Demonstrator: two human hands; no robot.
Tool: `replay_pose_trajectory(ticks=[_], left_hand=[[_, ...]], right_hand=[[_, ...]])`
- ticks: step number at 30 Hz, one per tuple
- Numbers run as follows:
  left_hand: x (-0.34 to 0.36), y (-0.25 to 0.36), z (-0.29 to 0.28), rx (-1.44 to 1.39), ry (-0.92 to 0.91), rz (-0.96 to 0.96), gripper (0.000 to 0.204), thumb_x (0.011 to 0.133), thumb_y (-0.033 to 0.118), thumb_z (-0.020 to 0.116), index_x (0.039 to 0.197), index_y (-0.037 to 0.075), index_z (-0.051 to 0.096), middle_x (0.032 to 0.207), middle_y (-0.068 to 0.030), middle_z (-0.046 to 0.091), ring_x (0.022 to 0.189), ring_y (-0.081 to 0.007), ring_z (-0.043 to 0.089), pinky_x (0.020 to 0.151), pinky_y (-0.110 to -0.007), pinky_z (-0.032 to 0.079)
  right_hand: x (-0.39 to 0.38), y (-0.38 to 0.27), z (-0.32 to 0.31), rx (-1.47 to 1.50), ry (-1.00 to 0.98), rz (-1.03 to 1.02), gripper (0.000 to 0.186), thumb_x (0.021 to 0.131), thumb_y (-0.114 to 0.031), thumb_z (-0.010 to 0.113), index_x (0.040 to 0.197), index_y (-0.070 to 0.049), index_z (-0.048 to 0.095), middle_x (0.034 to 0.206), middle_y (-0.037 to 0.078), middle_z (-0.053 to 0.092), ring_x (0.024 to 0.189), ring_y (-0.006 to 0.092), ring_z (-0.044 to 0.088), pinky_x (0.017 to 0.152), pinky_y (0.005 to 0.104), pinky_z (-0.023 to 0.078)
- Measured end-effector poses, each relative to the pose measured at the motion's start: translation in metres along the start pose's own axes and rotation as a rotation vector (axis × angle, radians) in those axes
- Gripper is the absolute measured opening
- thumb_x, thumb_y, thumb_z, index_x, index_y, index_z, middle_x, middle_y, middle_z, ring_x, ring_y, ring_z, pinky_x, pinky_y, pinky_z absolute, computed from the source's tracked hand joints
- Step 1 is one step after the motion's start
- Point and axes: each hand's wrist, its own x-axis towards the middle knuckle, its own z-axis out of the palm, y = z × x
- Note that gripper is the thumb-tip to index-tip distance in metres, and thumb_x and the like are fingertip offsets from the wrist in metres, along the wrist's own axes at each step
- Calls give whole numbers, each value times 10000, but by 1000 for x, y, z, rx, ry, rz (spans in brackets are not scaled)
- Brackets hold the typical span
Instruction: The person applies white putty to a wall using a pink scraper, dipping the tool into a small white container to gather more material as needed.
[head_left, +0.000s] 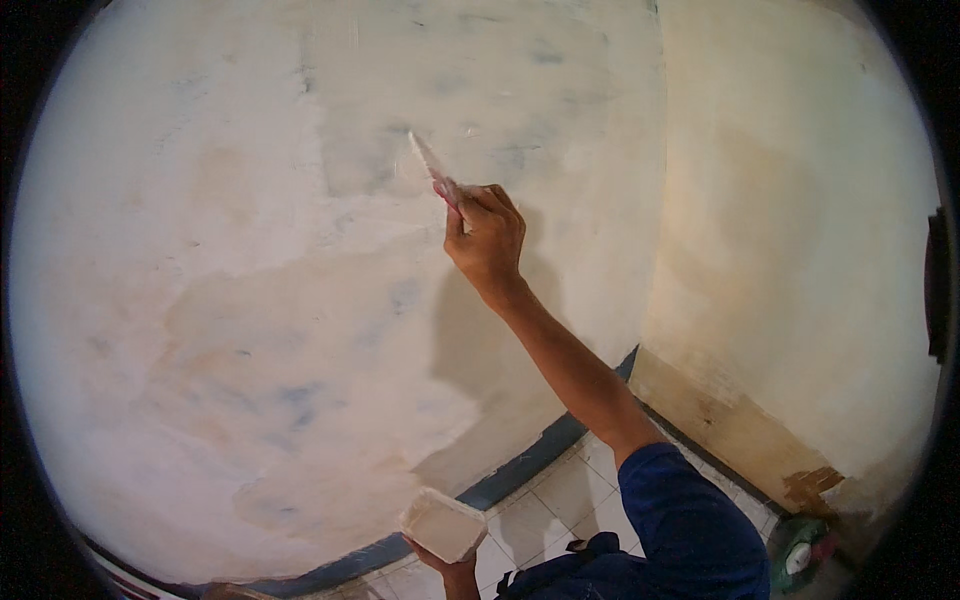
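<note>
My right hand [487, 235] is raised to the wall, its fingers closed round the pinkish-red handle of a paintbrush [426, 157]. The brush slants up and left, and its narrow whitish end is at or very close to a grey-smudged patch of the wall [400, 60]. Down at the bottom of the view, my left hand [440, 563] grips a rectangular white tub [445, 525] from below and the side. Smooth off-white paint fills part of the tub. Most of the left hand's fingers are hidden under it.
A second, yellowish wall [760, 230] meets this one at a corner on the right. Along the wall's foot runs a dark blue-grey skirting band [545, 450], with pale floor tiles [572, 492] beside it. A green object [800, 555] lies on the floor at lower right.
</note>
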Motion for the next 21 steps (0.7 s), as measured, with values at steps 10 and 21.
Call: replay_pose_trajectory(ticks=[10,21], left_hand=[[-6,5,-18,5,25,30,693,894,677,411,1381,185,448,1340,-69,534,1212,-335,516,980,-584,429],[-16,-8,-14,59,17,60,661,910,653,395,1366,178,457,1340,-60,538,1192,-329,537,972,-557,445]], right_hand=[[-73,9,-36,223,-388,-125,315,702,47,640,996,-52,689,892,61,683,831,224,646,662,314,544],[-29,147,-30,-409,-19,253,102,784,-75,633,702,-15,635,711,150,616,649,354,599,588,434,471]])
